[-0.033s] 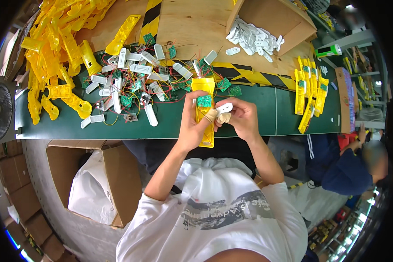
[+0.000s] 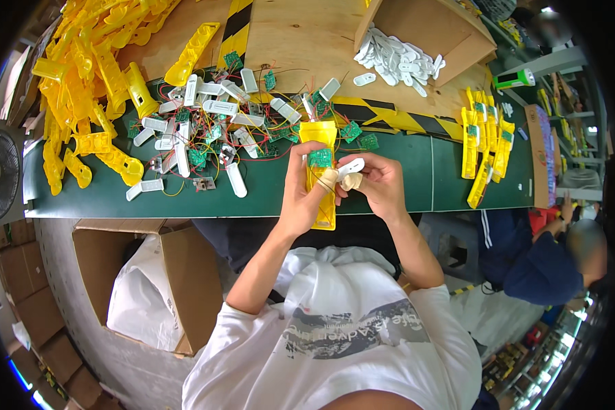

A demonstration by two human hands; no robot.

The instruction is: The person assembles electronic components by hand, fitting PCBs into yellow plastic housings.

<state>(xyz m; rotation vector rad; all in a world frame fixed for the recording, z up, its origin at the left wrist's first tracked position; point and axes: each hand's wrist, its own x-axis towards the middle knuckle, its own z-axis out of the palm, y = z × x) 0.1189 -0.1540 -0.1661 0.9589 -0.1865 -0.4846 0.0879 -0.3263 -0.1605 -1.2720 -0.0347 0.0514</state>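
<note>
My left hand (image 2: 299,193) is wrapped around a long yellow plastic housing (image 2: 326,217), held upright over the table's front edge. A green circuit board (image 2: 320,158) sits in the upper part of the housing, beside the left fingers. Between the thumb and fingers of my right hand (image 2: 383,186) is a small white oval plastic cover (image 2: 351,166), just right of the housing. Pale finger cots or tape cover the tips of both thumbs. Whether the cover touches the housing cannot be made out, and thin wires partly show near the thumbs.
A tangle of white modules (image 2: 221,108), boards and wires lies ahead to the left. Beyond it are heaped yellow housings (image 2: 92,61). White covers (image 2: 396,58) spill from a carton (image 2: 451,34). Housings with boards (image 2: 486,137) lie right. Another person (image 2: 547,266) sits at far right.
The white cover has tilted slightly in my right fingers, its far end a little higher. The left hand and housing have hardly moved.
</note>
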